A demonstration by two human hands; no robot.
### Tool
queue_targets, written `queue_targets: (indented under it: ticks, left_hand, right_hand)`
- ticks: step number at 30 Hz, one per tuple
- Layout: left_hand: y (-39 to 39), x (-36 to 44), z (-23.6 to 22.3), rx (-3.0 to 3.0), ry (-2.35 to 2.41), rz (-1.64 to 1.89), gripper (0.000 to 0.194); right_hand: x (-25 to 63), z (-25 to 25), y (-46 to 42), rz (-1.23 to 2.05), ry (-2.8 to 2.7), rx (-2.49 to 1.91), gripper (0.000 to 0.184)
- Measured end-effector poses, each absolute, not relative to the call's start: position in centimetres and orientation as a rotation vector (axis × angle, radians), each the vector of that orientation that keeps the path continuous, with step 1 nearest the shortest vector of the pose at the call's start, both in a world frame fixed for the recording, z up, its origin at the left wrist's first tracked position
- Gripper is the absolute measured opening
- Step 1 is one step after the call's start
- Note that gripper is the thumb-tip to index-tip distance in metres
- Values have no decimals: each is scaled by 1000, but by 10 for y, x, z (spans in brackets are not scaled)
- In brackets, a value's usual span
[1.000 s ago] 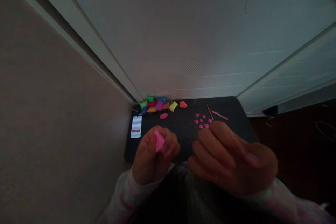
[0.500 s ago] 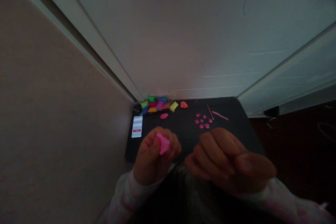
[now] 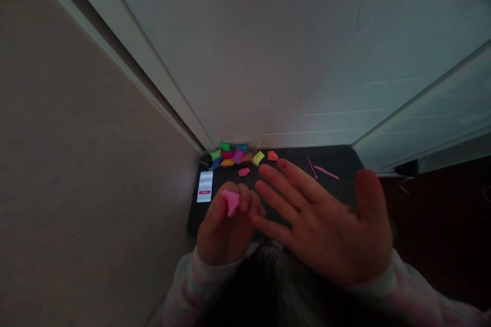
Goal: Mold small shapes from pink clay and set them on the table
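Between the thumb and fingers of my left hand (image 3: pixel 224 232) is a lump of bright pink modelling clay (image 3: pixel 232 202), its edges uneven. My right hand (image 3: pixel 326 225) is open, palm up with fingers spread and nothing in it, its fingertips close to the left hand. Beyond the hands, a flattened piece of darker pink clay (image 3: pixel 244 171) lies on the dark table (image 3: pixel 337 156). An orange clay lump (image 3: pixel 272 156) sits near the back edge. The small pink clay pieces on the table are hidden behind my right hand.
Several colourful clay packets (image 3: pixel 238 156) are heaped at the back left, beside a yellow packet (image 3: pixel 258 158). A lit phone (image 3: pixel 204 186) lies at the left edge. Two thin pink tools, one a pointed blade (image 3: pixel 327 172), rest at the right. A white panel (image 3: pixel 307 61) rises behind the table.
My right hand has uncurled from a loose fist into a flat, spread palm and moved in front of the small pink pieces. My left hand still holds the pink clay, turned slightly.
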State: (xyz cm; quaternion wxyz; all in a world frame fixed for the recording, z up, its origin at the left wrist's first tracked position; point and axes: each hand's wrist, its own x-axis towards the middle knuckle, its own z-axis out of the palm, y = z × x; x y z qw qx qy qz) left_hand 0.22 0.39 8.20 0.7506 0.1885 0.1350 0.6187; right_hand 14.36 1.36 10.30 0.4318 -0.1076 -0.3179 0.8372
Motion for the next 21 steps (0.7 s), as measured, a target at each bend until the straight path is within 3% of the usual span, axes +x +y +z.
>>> queue_targets:
  ticks: [4,7,11,15,21]
  left_hand:
    - [2,3,81,538,435,1383,17]
    - [-2,4,82,720,621,1334,21]
    - [-6,3,84,823,642,1167,46]
    - [-4,0,89,624,400,1029,83]
    - [-1,-2,90,583,199,991,85]
  right_hand:
    - [143,94,13,1883,-1010,-430,53]
    - [143,87,11,1486,-1332,-681,43]
    - [145,83,13,1029,-1543,-908,26]
    - [151,80,17,1057,-1230,-940,19]
    - [155,76,18,1259,-912,-910,13]
